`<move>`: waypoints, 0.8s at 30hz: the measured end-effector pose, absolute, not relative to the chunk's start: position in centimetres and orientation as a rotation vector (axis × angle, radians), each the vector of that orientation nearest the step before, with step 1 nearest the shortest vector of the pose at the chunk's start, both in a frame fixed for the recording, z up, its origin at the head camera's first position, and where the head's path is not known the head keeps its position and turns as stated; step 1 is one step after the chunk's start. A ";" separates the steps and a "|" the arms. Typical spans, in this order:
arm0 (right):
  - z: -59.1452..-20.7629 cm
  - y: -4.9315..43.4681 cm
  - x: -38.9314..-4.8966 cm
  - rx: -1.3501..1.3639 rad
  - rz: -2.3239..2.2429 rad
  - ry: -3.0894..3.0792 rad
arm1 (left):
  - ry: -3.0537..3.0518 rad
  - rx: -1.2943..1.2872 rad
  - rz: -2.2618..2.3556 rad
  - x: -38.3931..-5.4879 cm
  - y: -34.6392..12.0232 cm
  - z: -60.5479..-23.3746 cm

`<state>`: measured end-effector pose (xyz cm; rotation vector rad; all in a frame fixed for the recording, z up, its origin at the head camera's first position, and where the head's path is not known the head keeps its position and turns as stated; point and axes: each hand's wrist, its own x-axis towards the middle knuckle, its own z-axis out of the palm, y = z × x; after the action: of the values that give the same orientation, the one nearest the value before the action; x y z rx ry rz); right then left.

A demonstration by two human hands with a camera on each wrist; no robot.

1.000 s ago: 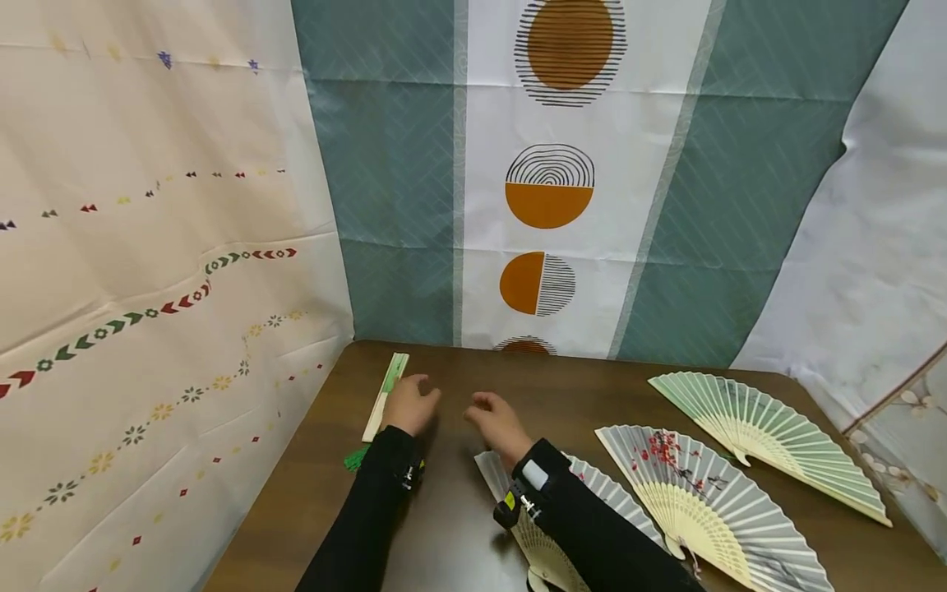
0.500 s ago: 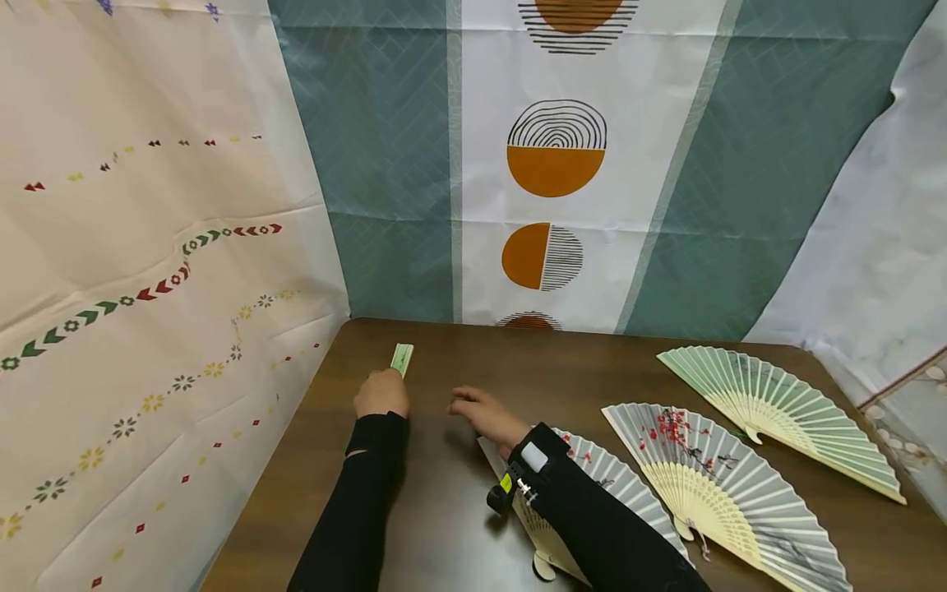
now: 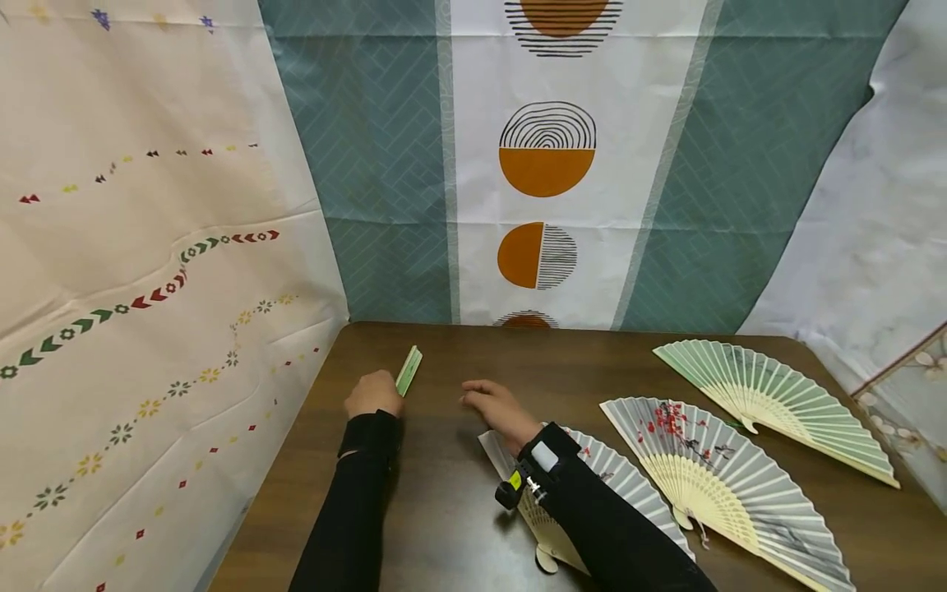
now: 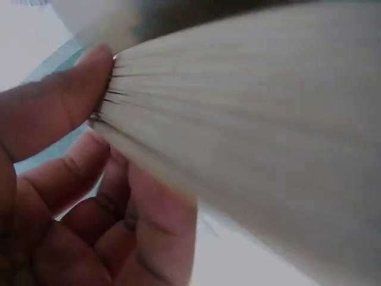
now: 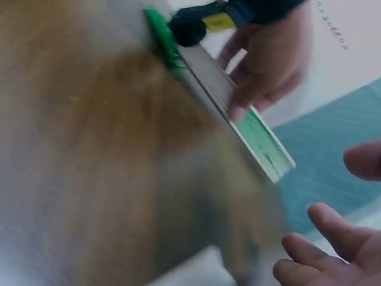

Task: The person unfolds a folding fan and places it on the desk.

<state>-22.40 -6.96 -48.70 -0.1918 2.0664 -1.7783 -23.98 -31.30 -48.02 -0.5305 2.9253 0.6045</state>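
Note:
My left hand [image 3: 374, 393] grips a folded hand fan [image 3: 408, 370] at the table's left side; its pale green end sticks out beyond the fist in the head view. Close up in the left wrist view, the thumb [image 4: 65, 101] and fingers pinch the fan's pale stacked ribs [image 4: 238, 89]. A green tassel [image 5: 164, 36] hangs at the fan's other end in the right wrist view. To the right, my right hand [image 3: 503, 411] holds nothing, its fingers loosely bent. Below that wrist lies a spread white fan [image 3: 629, 477], partly hidden by the forearm.
On the table's right side lie a spread white fan with red blossoms [image 3: 732, 485] and, behind it, a spread green fan [image 3: 777, 403]. The brown table [image 3: 459, 493] meets a patterned cloth [image 3: 185, 411] on the left and a green-and-white curtain [image 3: 392, 205] behind.
A second ago the folded fan lay on the table beside my left hand. That hand has since taken hold of it and turned its green end rightward. My right hand has barely moved.

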 end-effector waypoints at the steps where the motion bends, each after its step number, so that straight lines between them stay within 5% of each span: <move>1: -48.3 -6.6 -22.5 -0.179 -1.814 2.071 | 2.940 -0.519 0.651 -23.4 -30.8 -46.9; 9: -44.4 -2.5 -22.3 -0.209 -1.978 2.014 | 2.746 0.103 1.632 -23.4 -26.9 -44.9; 15: -43.4 -0.4 -21.2 -0.252 -2.008 2.019 | 2.351 0.215 1.894 -22.4 -20.3 -43.2; 24: -44.6 1.6 -20.3 -0.113 -2.128 1.957 | 2.303 0.158 1.864 -22.5 -17.1 -43.8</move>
<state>-20.28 1.63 -44.65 -0.1129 1.9573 -2.1284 -22.46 -17.05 -43.82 0.1576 2.3033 1.8644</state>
